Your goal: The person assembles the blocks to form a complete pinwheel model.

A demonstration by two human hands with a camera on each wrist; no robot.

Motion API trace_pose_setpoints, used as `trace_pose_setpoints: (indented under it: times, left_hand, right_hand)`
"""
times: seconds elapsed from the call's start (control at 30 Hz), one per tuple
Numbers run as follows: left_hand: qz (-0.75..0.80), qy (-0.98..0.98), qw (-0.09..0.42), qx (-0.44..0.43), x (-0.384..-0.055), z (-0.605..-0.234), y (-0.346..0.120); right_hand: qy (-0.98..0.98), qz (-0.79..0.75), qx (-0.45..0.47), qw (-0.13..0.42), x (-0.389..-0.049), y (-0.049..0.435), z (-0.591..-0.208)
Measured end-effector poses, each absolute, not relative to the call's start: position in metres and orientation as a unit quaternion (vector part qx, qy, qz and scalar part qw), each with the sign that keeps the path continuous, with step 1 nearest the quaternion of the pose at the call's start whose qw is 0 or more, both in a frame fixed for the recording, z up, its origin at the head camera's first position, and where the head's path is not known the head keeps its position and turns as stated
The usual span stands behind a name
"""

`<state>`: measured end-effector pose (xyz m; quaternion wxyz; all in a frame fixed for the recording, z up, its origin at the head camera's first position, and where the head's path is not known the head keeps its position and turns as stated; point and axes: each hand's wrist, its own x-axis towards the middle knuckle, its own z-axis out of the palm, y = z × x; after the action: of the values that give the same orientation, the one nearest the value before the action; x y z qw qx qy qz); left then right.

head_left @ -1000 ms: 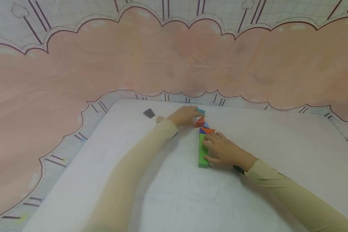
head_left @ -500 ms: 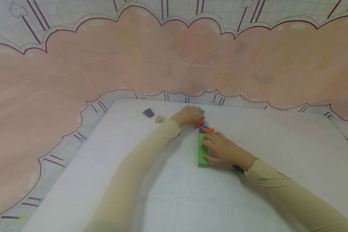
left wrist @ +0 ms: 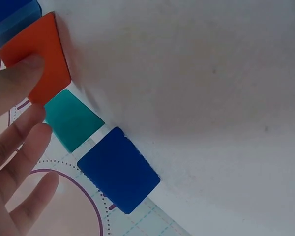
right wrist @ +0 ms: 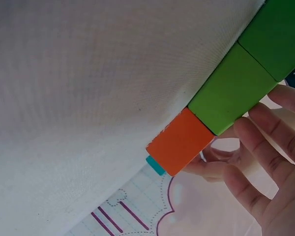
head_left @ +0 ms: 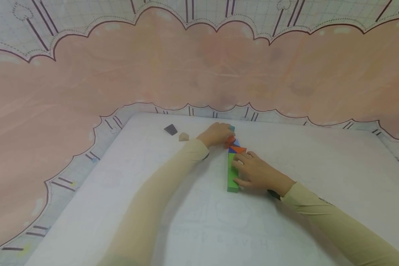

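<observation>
My left hand point(head_left: 216, 133) pinches an orange block point(left wrist: 46, 54) at the far end of a row of coloured blocks; the thumb lies on its face and the other fingers are spread. A teal block point(left wrist: 73, 120) and a blue block point(left wrist: 119, 169) stand beyond it in the left wrist view. Closer in, an orange and blue triangular pair point(head_left: 237, 149) meets the green blocks point(head_left: 232, 177). My right hand point(head_left: 257, 171) rests along the green blocks' right side, its fingertips at the edge of the light green block point(right wrist: 228, 88).
Left of the row, a dark grey block point(head_left: 170, 129) and a tan block point(head_left: 184, 137) lie near the back of the white table point(head_left: 113, 192). Behind the table hangs a pink-and-white printed cloth point(head_left: 199, 70).
The left hand has shifted slightly right and toward me, turning the orange block close against the row. More of the tan block shows. The right hand has stayed in place.
</observation>
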<state>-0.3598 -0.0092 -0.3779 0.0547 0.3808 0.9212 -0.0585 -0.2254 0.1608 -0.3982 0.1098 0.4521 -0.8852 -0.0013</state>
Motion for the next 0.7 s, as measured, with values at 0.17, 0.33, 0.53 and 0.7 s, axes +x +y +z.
trace_pose_setpoints:
  times: [0.17, 0.33, 0.53, 0.7]
  left_hand:
    - [-0.053, 0.924, 0.067, 0.372, -0.360, -0.378, -0.008]
    - [-0.049, 0.925, 0.067, 0.371, -0.358, -0.375, -0.008]
    - [-0.077, 0.896, 0.006, 0.437, -0.352, -0.364, 0.002]
    - [-0.082, 0.890, 0.014, 0.448, -0.349, -0.362, 0.008]
  right_hand:
    - [-0.887, -0.003, 0.449, 0.107, -0.225, 0.161, -0.399]
    - [-0.888, -0.002, 0.449, 0.103, -0.225, 0.161, -0.399]
    - [-0.882, -0.003, 0.456, 0.120, -0.225, 0.162, -0.400]
    - [-0.884, -0.007, 0.453, 0.115, -0.226, 0.161, -0.400]
